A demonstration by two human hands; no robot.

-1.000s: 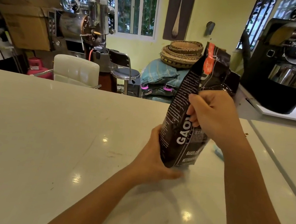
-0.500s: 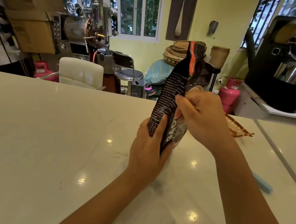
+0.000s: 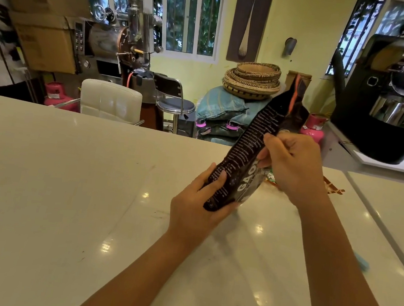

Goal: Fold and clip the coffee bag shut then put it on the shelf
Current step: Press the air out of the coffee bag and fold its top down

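Note:
A black coffee bag [image 3: 249, 148] with white lettering and an orange strip near its top is held above the white counter [image 3: 61, 198], tilted with its top leaning up and to the right. My left hand [image 3: 199, 205] grips the bag's bottom end. My right hand [image 3: 293, 165] holds its middle from the right side. A light blue clip [image 3: 362, 261] lies on the counter to the right, partly hidden behind my right forearm. No shelf is visible.
A brown patterned item [image 3: 332, 188] lies on the counter behind my right hand. A black roaster [image 3: 392, 101] stands on the right side counter. Beyond the counter are a white chair [image 3: 110, 101], a stool, a steel roaster, sacks and stacked baskets [image 3: 253, 80].
The bag has been lifted off the counter and tilted to the right. My left hand moved from the counter beside its base to gripping its bottom end. The blue clip came into view.

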